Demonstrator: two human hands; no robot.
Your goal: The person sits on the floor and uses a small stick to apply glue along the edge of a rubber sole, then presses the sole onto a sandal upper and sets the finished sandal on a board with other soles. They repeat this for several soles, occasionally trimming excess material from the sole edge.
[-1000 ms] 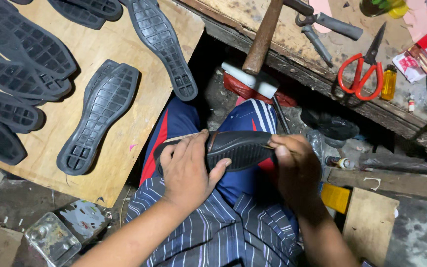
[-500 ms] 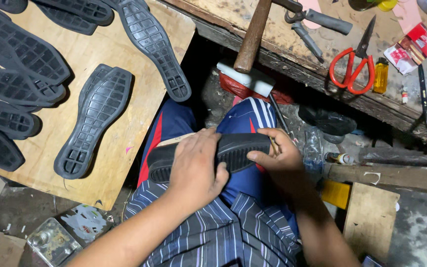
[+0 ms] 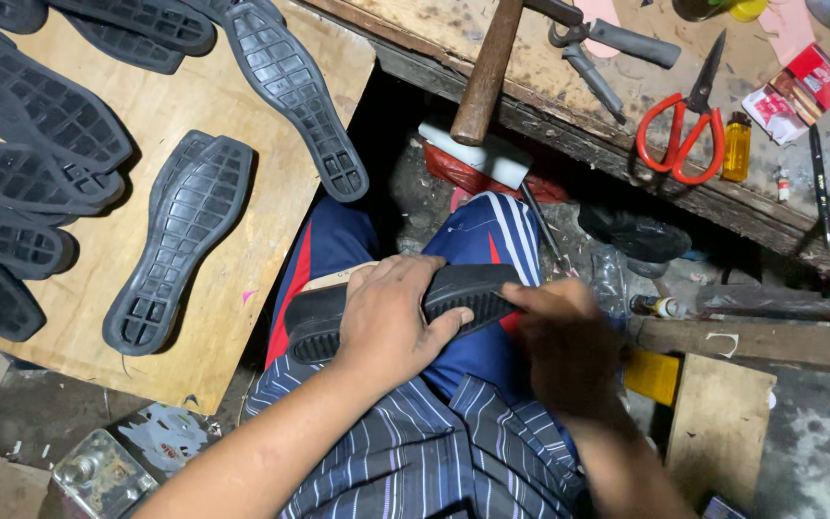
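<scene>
The left hand point(image 3: 391, 322) lies over the middle of a black rubber shoe sole point(image 3: 463, 293) that rests across the person's lap, on blue trousers point(image 3: 477, 240) with red and white stripes. Its fingers point(image 3: 439, 327) are curled around the sole, clenched on its near edge, tread side facing the camera. The right hand point(image 3: 564, 346) is blurred; it meets the right end of the same sole, and its fingers appear closed on that end, though the blur hides the exact grip.

To the left, a plywood board point(image 3: 271, 240) carries further black soles, tread up; one single sole point(image 3: 180, 240) lies apart from the stack, near the person's knee. Another long sole point(image 3: 295, 96) lies near the board's upper edge.

Ahead, the wooden counter point(image 3: 453, 38) holds a hammer point(image 3: 487, 67) whose handle overhangs the edge, grey pliers point(image 3: 607, 53), red-handled scissors point(image 3: 684, 130) and a small yellow bottle point(image 3: 737, 144) just beside the scissors.
</scene>
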